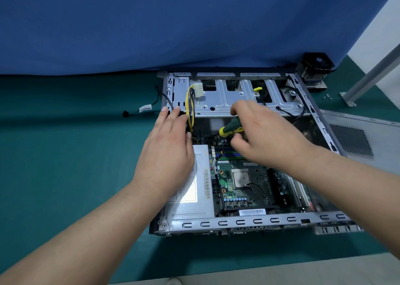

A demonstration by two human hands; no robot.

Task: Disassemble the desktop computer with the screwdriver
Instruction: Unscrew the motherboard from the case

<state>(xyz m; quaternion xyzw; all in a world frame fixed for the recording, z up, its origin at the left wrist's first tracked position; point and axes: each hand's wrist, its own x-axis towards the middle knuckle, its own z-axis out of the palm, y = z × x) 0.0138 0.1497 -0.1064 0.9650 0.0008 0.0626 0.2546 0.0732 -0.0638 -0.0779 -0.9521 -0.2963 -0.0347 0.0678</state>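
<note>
While lying on its side, open face up, near the far edge of the green table (65, 154): the desktop computer (244, 220), long axis running left to right, drive cage along the far wall, slotted frame rail along the near one. Inside, toward the near left corner, a grey power supply (194, 206) with barcode stickers; beside it on the right, the green motherboard (240, 189) with a bare square processor at its middle. From the far left corner, a bundle of yellow and black cables (190, 109) ending in a white plug, standing up against the drive cage. Over the power supply's far end, the left hand (167, 150), fingers straight and together, tips touching the case's left wall next to the cables, gripping nothing. Above the far part of the motherboard, the right hand (264, 135), fingers and thumb curled round the green-and-yellow handle of the screwdriver (230, 128); handle tilted, long axis slanting from upper right down to lower left, yellow end aimed down into the case, shaft and tip hidden. Off the case's far right corner, a black cooler fan (315, 64) on the table, a few loose screws (328, 96) near it. Right of the case, flat on the table, a perforated grey side panel (363, 133). Behind everything, a blue cloth backdrop (151, 24).
</note>
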